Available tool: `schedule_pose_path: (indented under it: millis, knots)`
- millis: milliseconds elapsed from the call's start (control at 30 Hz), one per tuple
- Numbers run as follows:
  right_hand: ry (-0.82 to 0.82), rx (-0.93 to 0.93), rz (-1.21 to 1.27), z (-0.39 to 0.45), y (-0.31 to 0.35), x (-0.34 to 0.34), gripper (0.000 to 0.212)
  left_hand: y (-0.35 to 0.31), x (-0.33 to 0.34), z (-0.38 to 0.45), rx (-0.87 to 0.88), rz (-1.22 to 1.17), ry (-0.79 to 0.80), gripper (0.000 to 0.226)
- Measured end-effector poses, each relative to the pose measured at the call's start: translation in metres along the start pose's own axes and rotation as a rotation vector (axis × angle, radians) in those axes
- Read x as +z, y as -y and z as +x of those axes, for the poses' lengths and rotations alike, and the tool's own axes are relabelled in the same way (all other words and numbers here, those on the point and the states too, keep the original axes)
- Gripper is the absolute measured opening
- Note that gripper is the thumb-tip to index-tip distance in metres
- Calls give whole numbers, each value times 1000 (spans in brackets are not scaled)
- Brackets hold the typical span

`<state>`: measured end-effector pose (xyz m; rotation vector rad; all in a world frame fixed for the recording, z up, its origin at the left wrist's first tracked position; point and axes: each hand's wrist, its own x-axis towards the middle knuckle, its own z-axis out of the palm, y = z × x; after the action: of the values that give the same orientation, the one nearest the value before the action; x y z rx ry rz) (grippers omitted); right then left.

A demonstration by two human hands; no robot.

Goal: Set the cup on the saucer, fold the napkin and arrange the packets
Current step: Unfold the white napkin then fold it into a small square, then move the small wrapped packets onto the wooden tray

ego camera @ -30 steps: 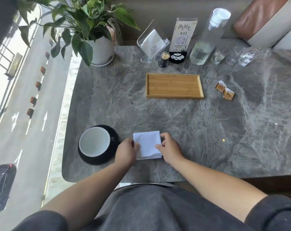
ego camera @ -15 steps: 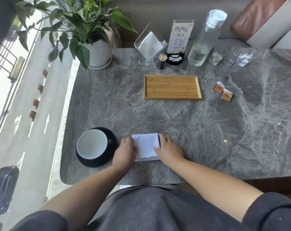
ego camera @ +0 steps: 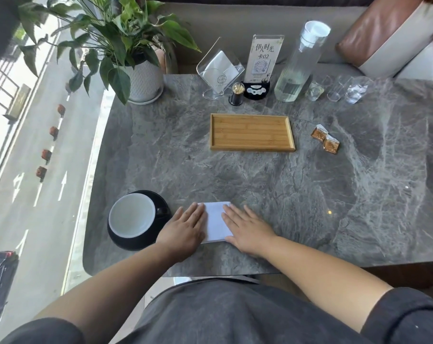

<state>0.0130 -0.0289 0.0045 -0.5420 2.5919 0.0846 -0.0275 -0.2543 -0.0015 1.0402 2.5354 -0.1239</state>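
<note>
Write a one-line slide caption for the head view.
Both hands, left hand and right hand, press the folded napkin flat beside the cup; packets lie beside the tray.

A grey marbled tabletop [ego camera: 272,184] with rounded corners is seen. Near its front edge a black saucer [ego camera: 162,203] carrying a cup [ego camera: 132,217] is placed, and just beside it a folded white napkin [ego camera: 215,220] is laid flat, pressed at either side by the left hand [ego camera: 183,229] and the right hand [ego camera: 247,230]. A wooden tray [ego camera: 251,132] is set at the centre, with two golden packets [ego camera: 325,140] touching each other to its right. Along the far edge a potted plant [ego camera: 141,80], a clear napkin holder [ego camera: 219,70], a toothpick jar [ego camera: 236,95], a sign stand [ego camera: 259,68], a water bottle [ego camera: 297,68] and small glasses [ego camera: 337,89] are lined up.
</note>
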Motion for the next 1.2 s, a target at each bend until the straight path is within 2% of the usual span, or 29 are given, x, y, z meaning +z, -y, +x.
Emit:
schedule_pose_path:
  millis: [333,500,633,767,967,1200]
  knots:
    - [19,22,37,-2,4,-5,69,1,-4,-1,21,45,47,63]
    - [-15,40,142,-3,0,-19,69,3,-19,-1,18,50,45,65]
    - [-176,109,211,-7,-4,-34,62,4,-41,3,-40,17,-112,64]
    - [-358,265,221,-14,-9,-48,57,8,-65,11,-51,-5,-251,62]
    - [-376,425,220,-22,-15,-56,58,11,-73,17,-61,5,-308,62]
    - [-400,494,241,-41,-26,-54,59,-5,-84,31,-4,7,-393,50]
